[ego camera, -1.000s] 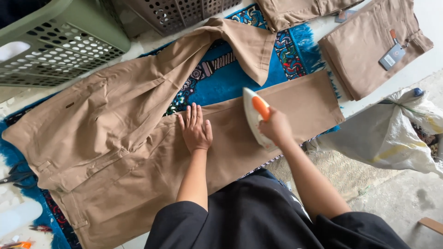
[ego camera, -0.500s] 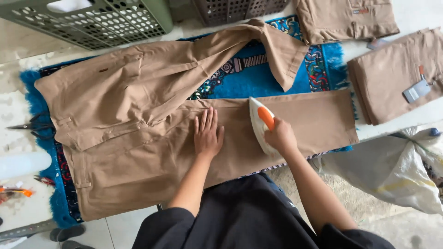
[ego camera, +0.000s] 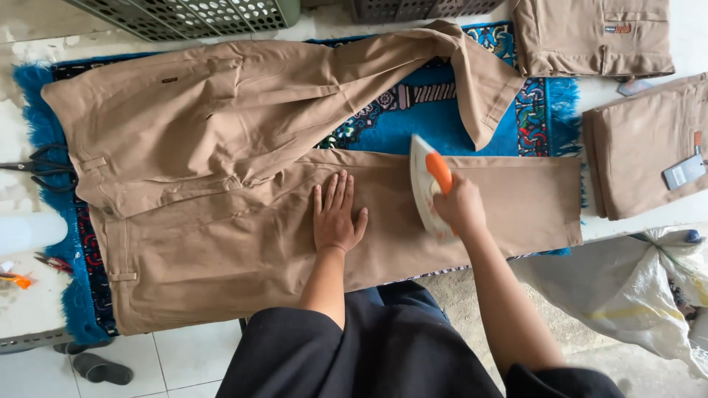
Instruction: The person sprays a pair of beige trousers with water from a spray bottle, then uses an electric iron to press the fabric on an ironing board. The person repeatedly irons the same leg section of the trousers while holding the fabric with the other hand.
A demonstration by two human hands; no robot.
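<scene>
Khaki trousers [ego camera: 243, 221] lie spread across a blue patterned mat [ego camera: 413, 133] on a white work surface [ego camera: 29, 302], waistband toward its left edge and hems toward its right. The near leg runs flat along the front edge of the mat, and both hands work on it. The left hand [ego camera: 335, 214] rests palm down with fingers spread wide, pinning the cloth about midway along that leg. The right hand [ego camera: 461, 206] is wrapped around the orange handle of a white iron [ego camera: 425, 184], which sits on the same leg just right of the flat hand, its point aimed at the far edge. Judging by how things lie, the cloth from the thigh to the iron looks fairly smooth, while the stretch from the iron to the hem is yet to be covered. The far leg appears untouched: it is bunched and folded back on itself toward the far right corner of the mat. Two folded khaki garments [ego camera: 641, 147] sit by the right edge, which suggests finished pieces. Scissors [ego camera: 37, 168] lie at the left edge, and grey baskets [ego camera: 192, 15] stand along the far edge.
</scene>
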